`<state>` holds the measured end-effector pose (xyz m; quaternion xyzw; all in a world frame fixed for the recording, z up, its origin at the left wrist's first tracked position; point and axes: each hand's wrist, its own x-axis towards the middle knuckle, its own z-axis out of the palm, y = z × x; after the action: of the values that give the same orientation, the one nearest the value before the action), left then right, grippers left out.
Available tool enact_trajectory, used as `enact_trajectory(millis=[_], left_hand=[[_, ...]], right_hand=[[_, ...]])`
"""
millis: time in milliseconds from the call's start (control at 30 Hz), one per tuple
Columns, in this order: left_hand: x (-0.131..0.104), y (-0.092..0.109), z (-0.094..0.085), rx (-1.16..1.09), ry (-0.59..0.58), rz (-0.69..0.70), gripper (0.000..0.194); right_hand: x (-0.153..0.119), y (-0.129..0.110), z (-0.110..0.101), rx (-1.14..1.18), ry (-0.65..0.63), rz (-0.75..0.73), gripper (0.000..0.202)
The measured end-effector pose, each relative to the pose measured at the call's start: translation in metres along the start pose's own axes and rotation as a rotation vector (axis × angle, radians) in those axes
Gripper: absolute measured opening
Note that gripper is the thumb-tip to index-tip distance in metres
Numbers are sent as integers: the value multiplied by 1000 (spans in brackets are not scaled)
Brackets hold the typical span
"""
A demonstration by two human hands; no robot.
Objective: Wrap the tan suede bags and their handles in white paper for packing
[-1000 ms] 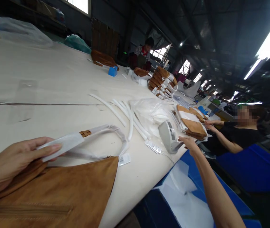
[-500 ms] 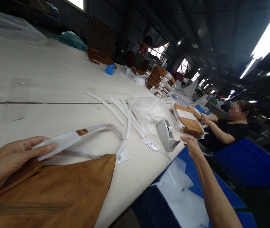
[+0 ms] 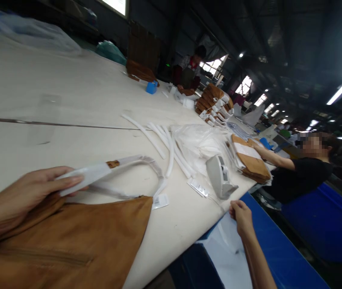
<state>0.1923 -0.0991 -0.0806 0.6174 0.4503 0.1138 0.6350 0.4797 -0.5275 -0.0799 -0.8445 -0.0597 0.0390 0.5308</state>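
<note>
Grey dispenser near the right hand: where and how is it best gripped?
Probably by the rounded body of the grey dispenser, coming from above: a thin plate juts out on its right, offering little to hold, and clear plastic wrapping lies close behind it.

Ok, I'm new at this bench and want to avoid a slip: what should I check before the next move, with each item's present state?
1. Left grip secure on the white wrap: ok, thumb on top.
2. Strap fully covered: not ok, a short brown section shows.
3. White tag visible by the brown bag: ok, near its top corner.
4. Gray dispenser near the right grip: ok.
5. Anything held in the right grip: cannot tell, fingers curled.
</note>
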Motion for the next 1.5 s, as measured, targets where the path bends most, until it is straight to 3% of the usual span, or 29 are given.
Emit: enact_trajectory(millis=[67,133,233,333,400,500,600,733,1033,1167,1333,1500], left_hand=[[-6,3,-5,-54,-101,19,48],[-11,6,-8,-43,-88,138,50],[-14,6,-9,-31,-84,223,44],[-14,1,-9,-59,-86,260,39],[-14,-2,-8,-96,-91,284,38],[-13,-5,-7,-131,-101,311,38],[-13,-7,-7,-158,-119,330,38],[-12,-8,-9,-175,-132,338,36],[-17,-7,-9,-210,-178,359,38],[-18,-6,-7,-162,-135,369,43],[-20,-5,-5,-308,-110,330,44],[-23,-6,-6,-427,-181,295,41]], right_hand=[[-11,-10,12,72,23,0,42],[-23,-31,34,202,-58,10,39],[-47,-80,86,463,-367,3,32],[-84,-131,153,676,-670,-71,24],[-110,-152,199,774,-817,-101,22],[-139,-157,259,797,-931,-41,29],[-151,-141,296,722,-934,45,37],[-153,-125,311,660,-904,53,40],[-151,-123,315,633,-892,61,42],[-150,-120,312,637,-897,43,39],[-145,-125,306,589,-1004,15,31],[-144,-136,320,568,-995,-23,28]])
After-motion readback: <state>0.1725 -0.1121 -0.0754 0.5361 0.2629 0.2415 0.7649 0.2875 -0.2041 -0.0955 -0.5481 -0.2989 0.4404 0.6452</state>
